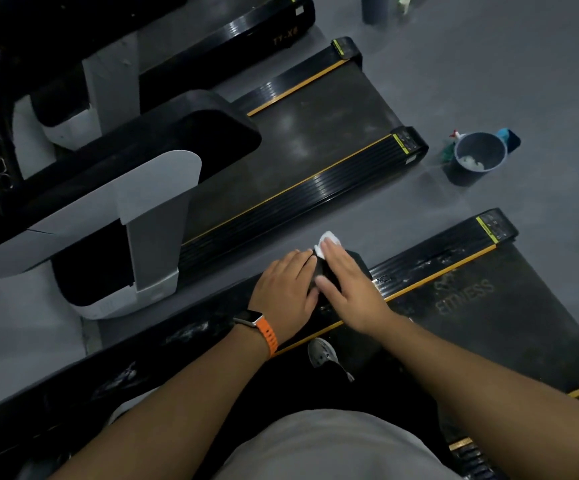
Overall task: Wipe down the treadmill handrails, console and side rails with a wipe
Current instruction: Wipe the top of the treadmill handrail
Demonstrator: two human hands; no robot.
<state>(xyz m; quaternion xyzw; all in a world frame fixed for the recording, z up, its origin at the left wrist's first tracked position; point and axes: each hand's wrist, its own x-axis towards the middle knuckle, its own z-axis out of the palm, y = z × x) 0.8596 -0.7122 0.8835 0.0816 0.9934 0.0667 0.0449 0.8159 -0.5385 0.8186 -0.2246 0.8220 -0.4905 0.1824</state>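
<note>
I look down at a black treadmill handrail (191, 336) streaked with white smears, running from the lower left up to my hands. My right hand (348, 289) lies flat near the rail's end, fingers straight, pressing a white wipe (328, 241) that sticks out past its fingertips. My left hand (286, 287), with an orange watch strap on the wrist, rests on the rail right beside it, fingers laid over the top. Below and to the right are the black side rail (437, 259) with its yellow edge and the dark belt (489, 313).
A grey bucket (478, 168) holding white wipes stands on the floor at the right, with a spray bottle (455, 138) and a blue object (510, 138) beside it. A neighbouring treadmill (302, 140) lies to the left. My shoe (322, 353) is on the belt.
</note>
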